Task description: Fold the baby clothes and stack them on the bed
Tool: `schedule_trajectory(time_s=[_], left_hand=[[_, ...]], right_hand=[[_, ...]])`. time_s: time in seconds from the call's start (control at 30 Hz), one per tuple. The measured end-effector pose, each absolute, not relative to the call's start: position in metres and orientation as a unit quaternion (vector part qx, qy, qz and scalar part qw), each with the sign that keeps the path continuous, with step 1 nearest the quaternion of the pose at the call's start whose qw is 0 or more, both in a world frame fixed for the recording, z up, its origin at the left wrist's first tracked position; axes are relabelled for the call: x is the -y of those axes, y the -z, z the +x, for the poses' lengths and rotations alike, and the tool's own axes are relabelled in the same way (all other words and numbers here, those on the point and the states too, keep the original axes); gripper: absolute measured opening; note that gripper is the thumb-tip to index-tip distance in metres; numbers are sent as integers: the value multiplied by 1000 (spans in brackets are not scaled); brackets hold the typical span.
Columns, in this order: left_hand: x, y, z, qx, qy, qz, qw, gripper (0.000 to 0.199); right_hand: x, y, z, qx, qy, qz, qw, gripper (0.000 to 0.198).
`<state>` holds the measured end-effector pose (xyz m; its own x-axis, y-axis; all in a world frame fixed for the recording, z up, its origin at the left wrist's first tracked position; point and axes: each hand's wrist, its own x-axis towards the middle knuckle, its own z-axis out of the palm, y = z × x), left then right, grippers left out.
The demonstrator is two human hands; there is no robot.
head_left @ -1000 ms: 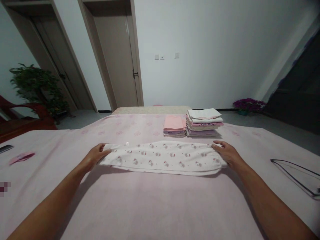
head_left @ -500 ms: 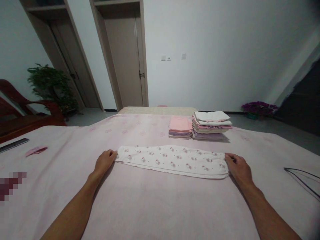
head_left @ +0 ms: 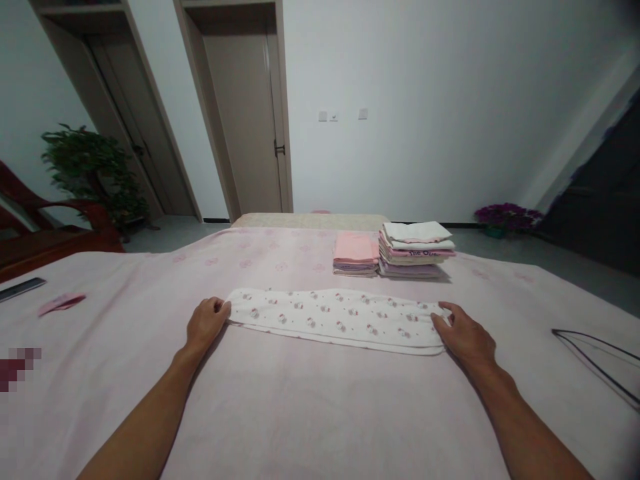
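Observation:
A white garment (head_left: 330, 320) with small red and grey printed figures lies before me, folded into a long flat strip running left to right. Whether it is trousers or something else I cannot tell. At its left end, my left hand (head_left: 207, 323) pinches the edge between thumb and fingers. My right hand (head_left: 467, 337) rests at the other end, thumb and forefinger spread apart over the cloth, touching it without a visible grip. The strip's lower layers show along its near edge.
Beyond the garment stand a short pink-topped stack of folded clothes (head_left: 356, 250) and a taller white-topped stack (head_left: 417, 233). A pink cloth piece (head_left: 61, 304) and a dark flat object (head_left: 23, 289) lie left. Black cord (head_left: 595, 360) loops at right on the pink bedspread (head_left: 320, 413).
My right hand has loosened from the right end, its thumb and forefinger now spread over the cloth. My left hand keeps its pinch. The view has shifted slightly to the right.

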<state>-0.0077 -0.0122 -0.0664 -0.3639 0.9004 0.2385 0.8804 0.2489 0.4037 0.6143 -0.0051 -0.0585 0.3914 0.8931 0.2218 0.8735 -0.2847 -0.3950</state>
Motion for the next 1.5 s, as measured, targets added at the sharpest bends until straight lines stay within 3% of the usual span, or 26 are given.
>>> schedule_trajectory(time_s=[0.13,0.27,0.43,0.57,0.7,1.13,1.5], left_hand=[[12,68,-12,-789,-222,572,10,35],[17,66,-8,-786,-195,586,-23,32],[25,58,7,-688,-264,663,-134,31],[28,55,29,-546,-282,788,-43,27],[29,57,50,-477,-242,845,18,25],[30,60,63,-461,-214,860,43,30],[33,59,66,-465,-206,861,11,23]], right_hand=[[2,58,623,543,-42,-792,275,54],[4,58,627,572,-54,-784,235,53],[15,45,607,646,135,-708,249,34],[23,30,576,758,0,-591,276,18],[32,23,543,813,-117,-518,239,15],[40,28,516,879,-39,-451,151,18],[40,29,514,857,-67,-469,204,15]])
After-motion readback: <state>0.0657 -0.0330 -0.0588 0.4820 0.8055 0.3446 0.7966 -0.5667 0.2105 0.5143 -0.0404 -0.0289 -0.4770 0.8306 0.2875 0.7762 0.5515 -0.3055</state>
